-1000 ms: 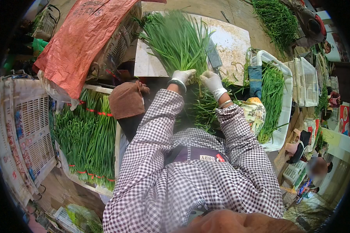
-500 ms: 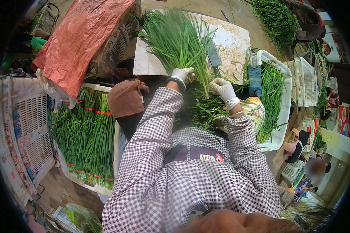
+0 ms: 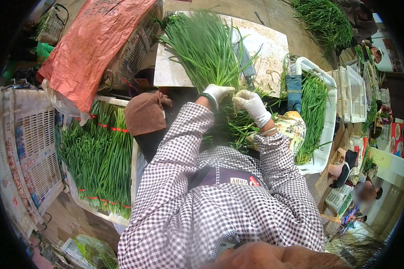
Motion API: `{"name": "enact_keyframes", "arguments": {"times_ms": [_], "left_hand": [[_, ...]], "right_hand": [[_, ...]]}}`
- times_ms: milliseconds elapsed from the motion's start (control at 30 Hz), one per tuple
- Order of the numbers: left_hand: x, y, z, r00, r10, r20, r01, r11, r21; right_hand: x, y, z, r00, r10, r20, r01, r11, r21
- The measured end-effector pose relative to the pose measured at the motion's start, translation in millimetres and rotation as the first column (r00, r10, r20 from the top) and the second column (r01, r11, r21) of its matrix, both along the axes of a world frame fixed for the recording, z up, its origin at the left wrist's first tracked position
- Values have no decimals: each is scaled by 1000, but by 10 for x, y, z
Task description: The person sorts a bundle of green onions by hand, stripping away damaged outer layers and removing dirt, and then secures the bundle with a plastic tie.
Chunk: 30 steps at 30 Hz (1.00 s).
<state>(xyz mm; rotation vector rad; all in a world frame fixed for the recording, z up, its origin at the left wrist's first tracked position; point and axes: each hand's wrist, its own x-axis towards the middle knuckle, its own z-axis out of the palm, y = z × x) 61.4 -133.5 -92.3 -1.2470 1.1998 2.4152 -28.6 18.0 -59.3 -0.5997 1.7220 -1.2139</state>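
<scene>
A thick bunch of green garlic chives (image 3: 206,51) fans out over a white board (image 3: 271,49) ahead of me. My white-gloved left hand (image 3: 218,93) is closed round its lower stems at the board's near edge. Beside it, my right hand (image 3: 252,106), gloved too, pinches at the pale stem ends, its fingertips almost touching the left hand. How many stems it grips is hidden. Loose chives (image 3: 240,127) lie below both hands, over my lap. A flat grey tool (image 3: 247,65) rests on the board to the right of the bunch, partly behind leaves.
Banded chive bundles (image 3: 96,157) fill a crate at my left, near a brown cloth (image 3: 144,114). A red-orange sack (image 3: 92,49) covers a crate at far left. On the right stands a white crate (image 3: 330,116) of chives. More chives (image 3: 323,22) lie on the floor beyond.
My right hand has moved slightly left and up to the left hand, its fingers now pinched at the stems. The left hand has shifted slightly right and turned over the stems.
</scene>
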Motion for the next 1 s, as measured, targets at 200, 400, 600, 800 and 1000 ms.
{"name": "enact_keyframes", "arguments": {"times_ms": [200, 400, 600, 800, 1000], "left_hand": [[-32, 17, -172, 1000, -1, -17, 0, 998, -62], [-30, 23, -181, 1000, -7, -25, 3, 990, -138], [-12, 151, -432, 977, 213, -9, -212, 964, -161], [220, 338, -143, 981, 191, 41, -195, 949, 247], [176, 459, -488, 997, 72, -42, -60, 970, 236]], "right_hand": [[-149, -13, -64, 946, -89, -312, 95, 995, 3], [-156, -45, -38, 916, -48, -399, 46, 999, -16], [-263, -157, -208, 882, -93, -461, 83, 996, -42], [-299, -373, -157, 783, 2, -622, 48, 997, 63], [-268, -505, -273, 819, -27, -573, 43, 999, 14]]}}
